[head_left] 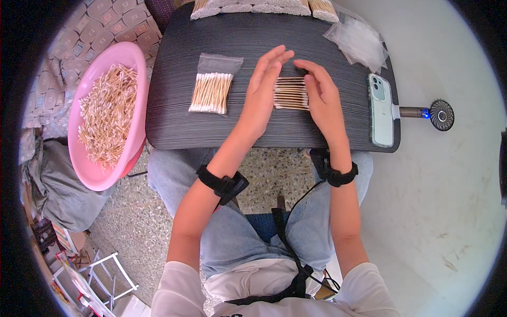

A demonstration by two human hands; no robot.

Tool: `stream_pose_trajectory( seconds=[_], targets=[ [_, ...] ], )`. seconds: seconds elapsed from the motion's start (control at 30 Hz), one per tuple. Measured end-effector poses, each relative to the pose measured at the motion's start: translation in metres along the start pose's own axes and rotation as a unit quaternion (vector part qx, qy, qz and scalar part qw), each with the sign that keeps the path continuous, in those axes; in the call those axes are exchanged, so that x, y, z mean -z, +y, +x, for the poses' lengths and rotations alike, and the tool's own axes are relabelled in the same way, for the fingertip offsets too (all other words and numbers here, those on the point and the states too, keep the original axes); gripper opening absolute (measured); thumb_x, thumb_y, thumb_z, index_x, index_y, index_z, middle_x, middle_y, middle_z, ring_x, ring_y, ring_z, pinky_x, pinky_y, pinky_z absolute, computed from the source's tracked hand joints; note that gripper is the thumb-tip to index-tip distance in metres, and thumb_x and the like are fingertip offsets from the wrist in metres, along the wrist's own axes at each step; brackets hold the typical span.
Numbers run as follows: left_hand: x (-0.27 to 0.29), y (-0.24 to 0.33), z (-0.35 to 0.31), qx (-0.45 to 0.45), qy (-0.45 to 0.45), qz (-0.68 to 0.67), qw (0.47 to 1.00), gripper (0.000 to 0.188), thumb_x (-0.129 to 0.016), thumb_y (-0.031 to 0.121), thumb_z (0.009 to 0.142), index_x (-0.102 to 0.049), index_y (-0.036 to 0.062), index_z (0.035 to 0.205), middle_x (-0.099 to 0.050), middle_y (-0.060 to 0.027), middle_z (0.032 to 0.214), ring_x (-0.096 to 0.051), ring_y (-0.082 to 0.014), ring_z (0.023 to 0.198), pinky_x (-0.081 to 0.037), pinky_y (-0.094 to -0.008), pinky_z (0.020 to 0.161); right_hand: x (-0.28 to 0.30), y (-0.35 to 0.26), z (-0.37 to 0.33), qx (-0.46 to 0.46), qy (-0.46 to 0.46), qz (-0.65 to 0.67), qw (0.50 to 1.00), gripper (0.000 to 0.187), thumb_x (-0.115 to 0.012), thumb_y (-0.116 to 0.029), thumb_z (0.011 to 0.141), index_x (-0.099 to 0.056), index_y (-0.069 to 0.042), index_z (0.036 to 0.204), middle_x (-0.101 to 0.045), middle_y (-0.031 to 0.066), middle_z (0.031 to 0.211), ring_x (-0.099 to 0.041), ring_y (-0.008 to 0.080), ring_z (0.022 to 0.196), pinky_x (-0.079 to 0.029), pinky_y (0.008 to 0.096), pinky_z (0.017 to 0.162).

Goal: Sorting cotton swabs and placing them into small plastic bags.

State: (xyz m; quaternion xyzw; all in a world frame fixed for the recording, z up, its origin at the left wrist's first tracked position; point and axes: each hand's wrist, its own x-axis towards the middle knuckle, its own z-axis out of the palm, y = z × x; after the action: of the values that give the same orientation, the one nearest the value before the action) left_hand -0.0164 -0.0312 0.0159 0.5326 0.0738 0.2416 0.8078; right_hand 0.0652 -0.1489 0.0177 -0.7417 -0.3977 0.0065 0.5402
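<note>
A row of cotton swabs [291, 94] with wooden sticks lies side by side on the dark table, between my two hands. Along the tips at its left end stands my left hand [261, 92], on edge with its fingers stretched out. Facing it, my right hand [325, 95] curves at the right end of the row, fingers extended and thumb alongside; both hands hide the swab tips. Neither hand is closed around anything. Left of my left hand lies a clear zip bag [219, 64] filled with a neat layer of cotton swabs.
A pink basin [141, 79] heaped with loose cotton swabs stands left of the black table [211, 134]. Packed swab bags [253, 9] line the far edge. Empty clear bags [362, 42] lie at the far right, near a phone [381, 119] and a small fan [441, 114].
</note>
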Motion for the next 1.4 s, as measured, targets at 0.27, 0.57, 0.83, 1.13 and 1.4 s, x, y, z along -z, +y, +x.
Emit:
stream_pose_trajectory(
  seconds=[0.27, 0.57, 0.83, 1.13, 1.4],
  targets=[
    [-0.003, -0.006, 0.000, -0.029, 0.022, -0.009, 0.999, 0.043, -0.040, 0.023, 0.104, -0.041, 0.0027, 0.142, -0.050, -0.0142, 0.142, -0.041, -0.0219, 0.136, -0.027, -0.0357, 0.115, -0.007, -0.005, -0.001, -0.062, 0.015, 0.110, 0.992, 0.027, -0.046, -0.005, 0.098, -0.058, 0.000, 0.122, -0.063, 0.0113, 0.118, -0.059, 0.0210, 0.112, -0.043, 0.0312, 0.097],
    [0.010, 0.008, -0.032, -0.232, -0.072, 0.618, 0.748, 0.040, -0.056, 0.026, 0.095, -0.060, -0.0009, 0.124, -0.053, -0.0113, 0.140, -0.041, -0.0285, 0.137, -0.021, -0.0497, 0.117, 0.009, -0.001, -0.012, -0.010, 0.020, -0.027, 0.999, 0.033, -0.055, 0.004, 0.085, -0.059, -0.001, 0.117, -0.060, 0.0157, 0.122, -0.057, 0.0315, 0.117, -0.041, 0.0373, 0.103],
    [0.013, 0.011, -0.044, -0.213, -0.114, 0.700, 0.672, 0.042, -0.056, 0.030, 0.095, -0.061, -0.0012, 0.123, -0.046, -0.0148, 0.145, -0.039, -0.0311, 0.138, -0.021, -0.0516, 0.117, 0.004, 0.000, -0.011, 0.013, 0.022, -0.043, 0.999, 0.033, -0.053, 0.005, 0.085, -0.059, -0.002, 0.116, -0.059, 0.0162, 0.121, -0.056, 0.0324, 0.117, -0.041, 0.0387, 0.103],
    [0.000, 0.001, -0.018, -0.111, -0.007, 0.396, 0.912, 0.066, -0.041, 0.039, 0.104, -0.027, -0.0093, 0.147, -0.031, -0.0307, 0.150, -0.027, -0.0417, 0.143, -0.020, -0.0460, 0.117, -0.005, 0.001, -0.007, -0.038, 0.043, 0.062, 0.996, 0.035, -0.046, 0.002, 0.094, -0.053, -0.002, 0.128, -0.057, 0.0132, 0.128, -0.054, 0.0247, 0.121, -0.039, 0.0347, 0.105],
    [-0.007, -0.005, -0.008, -0.025, 0.039, 0.059, 0.997, 0.065, -0.032, 0.043, 0.106, -0.021, -0.0012, 0.152, -0.032, -0.0181, 0.155, -0.023, -0.0253, 0.147, -0.015, -0.0347, 0.119, -0.009, 0.001, -0.004, -0.064, 0.055, 0.146, 0.986, 0.035, -0.043, 0.001, 0.097, -0.050, -0.001, 0.132, -0.054, 0.0105, 0.133, -0.050, 0.0185, 0.123, -0.035, 0.0304, 0.108]
  ],
)
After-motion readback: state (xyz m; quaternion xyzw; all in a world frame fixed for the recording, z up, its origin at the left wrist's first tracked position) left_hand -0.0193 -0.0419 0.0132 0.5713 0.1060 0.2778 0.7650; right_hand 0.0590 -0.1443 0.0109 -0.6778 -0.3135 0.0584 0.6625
